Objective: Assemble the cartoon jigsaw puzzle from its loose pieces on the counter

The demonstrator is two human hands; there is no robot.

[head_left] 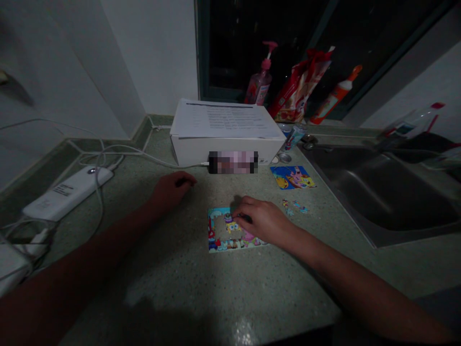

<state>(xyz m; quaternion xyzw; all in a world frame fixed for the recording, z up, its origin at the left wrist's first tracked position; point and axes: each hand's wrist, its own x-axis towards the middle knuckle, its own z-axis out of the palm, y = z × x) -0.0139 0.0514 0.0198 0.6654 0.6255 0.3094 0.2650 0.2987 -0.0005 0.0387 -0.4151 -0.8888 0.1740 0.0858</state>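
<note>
"What's at the center of the scene?"

"A partly assembled cartoon jigsaw puzzle (226, 245), flat on the speckled countertop (173, 293) in front of the person, its border pieces joined around a gap at left of center."

"And the hands?"

"The right hand (265, 218) bends over the puzzle's upper part, covering some of its right side. Thumb and forefinger come nearly together beside a purple-and-white patch; I can't tell whether they pinch a piece. The left hand (172, 188) is near the puzzle's upper left corner, loosely curled, a gap between thumb and fingers and nothing visible in its grasp."

"Close by?"

"Loose puzzle pieces (301, 207) lie just right of the right hand. Above them sits a cartoon picture card (293, 178), blue and yellow."

"Farther back?"

"A phone-like device (233, 162), its screen blurred out, stands before a white box (190, 150) topped with a printed sheet (226, 120). A white cable (144, 154) runs to it from the left, where an oblong white unit (68, 192) lies."

"The edges of the room?"

"A pink pump bottle (259, 86), a red bag (298, 86) and an orange bottle (333, 101) stand by the dark window; a steel sink (392, 187) fills the right."
</note>
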